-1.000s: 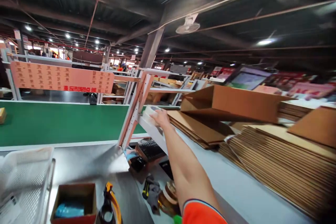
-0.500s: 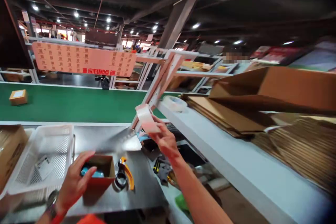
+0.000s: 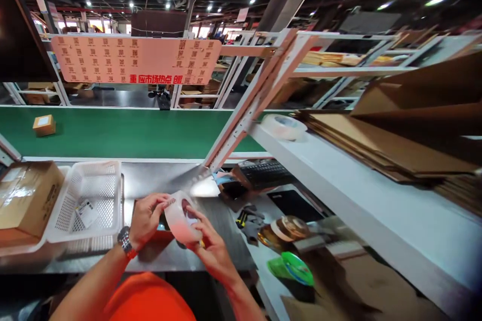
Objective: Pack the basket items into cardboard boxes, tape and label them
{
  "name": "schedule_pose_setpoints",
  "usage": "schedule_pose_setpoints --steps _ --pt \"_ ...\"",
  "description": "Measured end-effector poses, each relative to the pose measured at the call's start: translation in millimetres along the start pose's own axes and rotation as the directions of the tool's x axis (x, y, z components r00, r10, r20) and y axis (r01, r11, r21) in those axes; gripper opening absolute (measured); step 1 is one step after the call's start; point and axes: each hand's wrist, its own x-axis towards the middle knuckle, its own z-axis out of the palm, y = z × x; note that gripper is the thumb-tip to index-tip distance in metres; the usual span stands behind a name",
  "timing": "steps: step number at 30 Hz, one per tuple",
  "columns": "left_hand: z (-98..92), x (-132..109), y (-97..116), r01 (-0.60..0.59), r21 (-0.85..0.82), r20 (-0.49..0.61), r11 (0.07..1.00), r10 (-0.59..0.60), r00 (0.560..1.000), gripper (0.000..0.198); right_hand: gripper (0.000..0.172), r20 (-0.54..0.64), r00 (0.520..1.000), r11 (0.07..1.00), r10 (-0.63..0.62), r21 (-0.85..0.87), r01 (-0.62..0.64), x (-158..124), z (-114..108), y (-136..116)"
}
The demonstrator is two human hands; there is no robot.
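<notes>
A roll of clear packing tape (image 3: 181, 221) is held in front of my chest over the steel worktop (image 3: 158, 180). My right hand (image 3: 211, 246) grips it from below and the right. The fingers of my left hand (image 3: 147, 218), with a watch on the wrist, pinch its upper left edge. A small open carton lies mostly hidden behind the hands. A second tape roll (image 3: 283, 126) rests on the white shelf (image 3: 354, 195) at the right.
A white mesh basket (image 3: 88, 200) and a taped carton (image 3: 26, 200) stand at the left. Behind runs a green conveyor belt (image 3: 124, 133) carrying a small box (image 3: 44, 125). Flat cardboard sheets (image 3: 384, 145) lie stacked on the shelf. A keyboard (image 3: 263, 173), gloves and tape rolls lie underneath.
My right hand took a tape roll off the shelf and brought it down to my chest. My left hand left the small carton and joined it on the roll.
</notes>
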Motion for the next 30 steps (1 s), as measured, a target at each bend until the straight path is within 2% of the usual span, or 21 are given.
schedule_pose_setpoints --steps 4,8,11,13,15,16,17,18,19,20,21,22,24,27,30 --pt "1.6 -6.0 -3.1 0.138 -0.082 -0.064 0.987 -0.143 0.988 0.034 0.019 -0.036 0.999 0.998 -0.029 -0.054 0.027 -12.2 10.0 9.7" --pt "-4.4 -3.8 -6.0 0.298 -0.29 -0.12 0.91 -0.343 0.932 0.052 0.018 0.037 0.999 0.999 -0.025 0.02 0.024 -15.8 16.2 6.3" --pt "-5.6 -2.4 -1.4 0.28 -0.314 -0.144 0.907 -0.337 0.93 0.055 0.02 0.079 0.997 0.996 -0.017 0.094 0.009 -16.6 20.1 0.8" --pt "-5.6 -5.1 5.4 0.247 -0.3 -0.192 0.922 -0.311 0.931 0.055 0.03 0.104 0.994 0.984 -0.01 0.178 -0.008 -18.0 22.1 5.3" --pt "-8.1 -11.5 13.0 0.226 -0.232 -0.257 0.946 -0.284 0.924 0.054 0.047 -0.005 0.998 0.943 0.063 0.328 -0.058 -18.4 21.4 23.4" --pt "-10.6 -15.6 16.1 0.222 -0.186 -0.284 0.957 -0.268 0.921 0.053 0.054 -0.117 0.982 0.914 0.149 0.394 -0.092 -17.5 19.0 38.1" --pt "-13.8 -20.0 18.4 0.222 -0.143 -0.294 0.964 -0.256 0.921 0.052 0.059 -0.244 0.934 0.89 0.262 0.435 -0.136 -15.9 15.1 56.0" --pt "-17.2 -24.1 19.7 0.226 -0.113 -0.288 0.968 -0.249 0.925 0.051 0.062 -0.357 0.85 0.879 0.386 0.421 -0.223 -13.6 9.7 76.0" --pt "-20.2 -27.5 19.9 0.233 -0.104 -0.267 0.967 -0.253 0.93 0.05 0.061 -0.427 0.76 0.866 0.49 0.337 -0.369 -10.9 3.4 96.8" --pt "-22.4 -30.2 19.1 0.247 -0.119 -0.239 0.962 -0.269 0.933 0.05 0.055 -0.463 0.683 0.818 0.565 0.204 -0.538 -8.1 -3.1 117.0" --pt "-23.4 -31.8 17.5 0.269 -0.153 -0.205 0.951 -0.297 0.933 0.049 0.047 -0.455 0.634 0.742 0.625 0.094 -0.664 -5.2 -9.1 135.4" --pt "-23.2 -32.5 15.4 0.294 -0.197 -0.173 0.935 -0.329 0.928 0.049 0.036 -0.441 0.603 0.684 0.664 0.032 -0.729 -2.4 -14.1 151.0" --pt "-19.3 -31.4 10.6 0.342 -0.299 -0.122 0.891 -0.391 0.912 0.05 0.019 -0.376 0.586 0.628 0.718 -0.014 -0.778 2.7 -20.3 171.6" --pt "-9.6 -27.3 6.1 0.369 -0.417 -0.089 0.83 -0.442 0.893 0.052 0.021 -0.295 0.597 0.632 0.746 0.03 -0.774 8.3 -23.9 178.2" --pt "-2.7 -24.9 5.7 0.371 -0.491 -0.083 0.789 -0.466 0.881 0.052 0.021 -0.252 0.633 0.673 0.732 0.124 -0.729 8.2 -28.3 168.2"
